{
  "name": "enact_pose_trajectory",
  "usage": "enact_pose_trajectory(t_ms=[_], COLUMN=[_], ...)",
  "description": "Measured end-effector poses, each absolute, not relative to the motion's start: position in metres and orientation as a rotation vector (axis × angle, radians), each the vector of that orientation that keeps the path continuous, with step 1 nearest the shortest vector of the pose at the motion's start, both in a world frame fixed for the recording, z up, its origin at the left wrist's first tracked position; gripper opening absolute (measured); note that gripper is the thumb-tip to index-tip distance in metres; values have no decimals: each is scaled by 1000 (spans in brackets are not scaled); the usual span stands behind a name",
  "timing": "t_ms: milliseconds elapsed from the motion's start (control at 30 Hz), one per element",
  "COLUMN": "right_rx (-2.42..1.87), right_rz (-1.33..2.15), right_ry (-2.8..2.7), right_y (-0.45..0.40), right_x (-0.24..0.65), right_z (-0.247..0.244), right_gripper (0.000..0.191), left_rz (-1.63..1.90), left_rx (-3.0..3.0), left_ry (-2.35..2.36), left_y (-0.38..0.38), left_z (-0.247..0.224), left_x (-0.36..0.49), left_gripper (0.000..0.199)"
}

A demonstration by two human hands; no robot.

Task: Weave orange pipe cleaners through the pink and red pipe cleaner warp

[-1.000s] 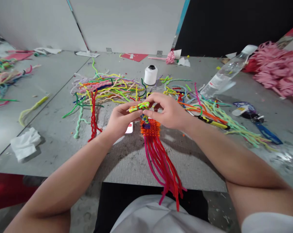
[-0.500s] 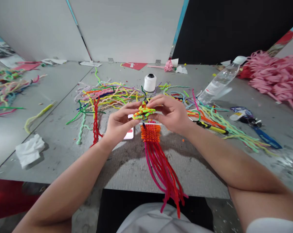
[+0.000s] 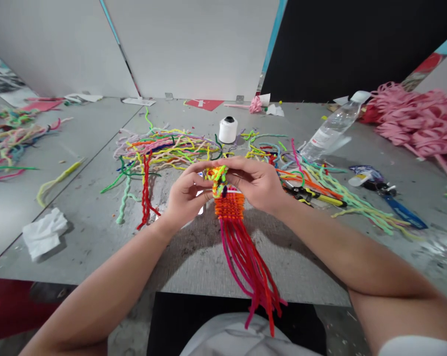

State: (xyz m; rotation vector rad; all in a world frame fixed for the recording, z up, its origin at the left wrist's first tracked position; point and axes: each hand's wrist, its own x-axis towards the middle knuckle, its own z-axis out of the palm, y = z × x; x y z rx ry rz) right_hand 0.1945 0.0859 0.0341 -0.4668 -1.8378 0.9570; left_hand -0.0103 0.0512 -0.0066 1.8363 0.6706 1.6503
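Between my two hands is a small multicoloured yarn piece in yellow, green and orange, held just above the table. My left hand pinches its left side with thumb and fingers. On the right, the fingertips of my right hand are closed on its upper right part. Right below lies an orange woven piece, with long red and magenta strands that trail over the table's front edge. A phone is partly hidden behind my left hand.
Loose coloured yarn spreads behind my hands. A white thread spool stands beyond. To the right are a tilted bottle, a yellow-black cutter, a blue strap and pink loops; crumpled tissue lies left.
The multicoloured piece has been turned more upright and lowered slightly. Both hands have moved down a little, and less of the phone shows.
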Motion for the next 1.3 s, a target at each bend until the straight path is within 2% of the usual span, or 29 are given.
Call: enact_pose_trajectory(t_ms=[700, 767, 900, 967, 1300], right_rx=[-419, -429, -358, -332, -308], right_rz=[1056, 1098, 1200, 1207, 1249], right_ry=[-1912, -1925, -1928, -1921, -1917], right_y=[95, 96, 99, 100, 101], right_x=[197, 199, 199, 198, 199], right_z=[32, 31, 26, 23, 23], right_gripper=[26, 31, 59, 66, 54], left_rz=[1647, 1643, 1612, 1587, 1555], left_rx=[1823, 1806, 1779, 1786, 1818], left_ry=[728, 716, 725, 744, 792], left_y=[51, 53, 55, 54, 47], left_z=[-14, -13, -11, -10, -12], left_x=[-7, -7, -10, -11, -7], left_gripper=[20, 23, 50, 50, 38])
